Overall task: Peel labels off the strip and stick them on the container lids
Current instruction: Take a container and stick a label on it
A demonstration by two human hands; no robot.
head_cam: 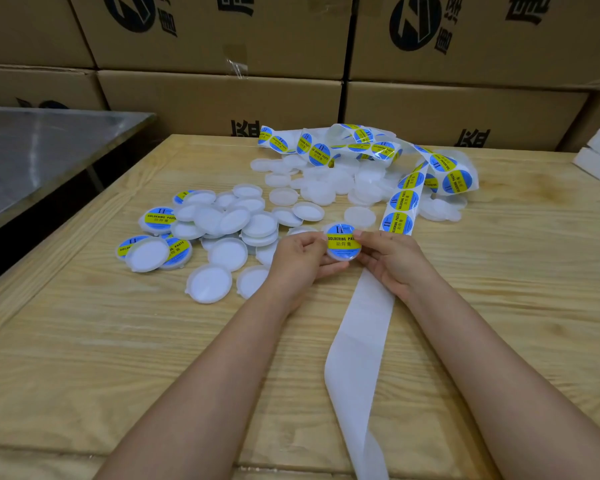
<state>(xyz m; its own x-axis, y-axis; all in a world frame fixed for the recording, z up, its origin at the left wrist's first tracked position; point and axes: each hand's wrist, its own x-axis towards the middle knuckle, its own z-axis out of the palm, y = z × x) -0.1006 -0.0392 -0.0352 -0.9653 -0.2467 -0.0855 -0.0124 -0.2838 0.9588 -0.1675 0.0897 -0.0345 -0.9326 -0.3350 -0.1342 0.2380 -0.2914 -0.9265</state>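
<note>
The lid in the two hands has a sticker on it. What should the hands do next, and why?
Probably the left hand should set the lid down by the labelled lids on the left. The label looks fully stuck on it, both hands pinch it, and the next label waits on the strip beside the right hand.

Two bare forearms, bare left hand, bare right hand

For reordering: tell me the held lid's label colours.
Label on the lid: blue with a yellow band; head view.
</note>
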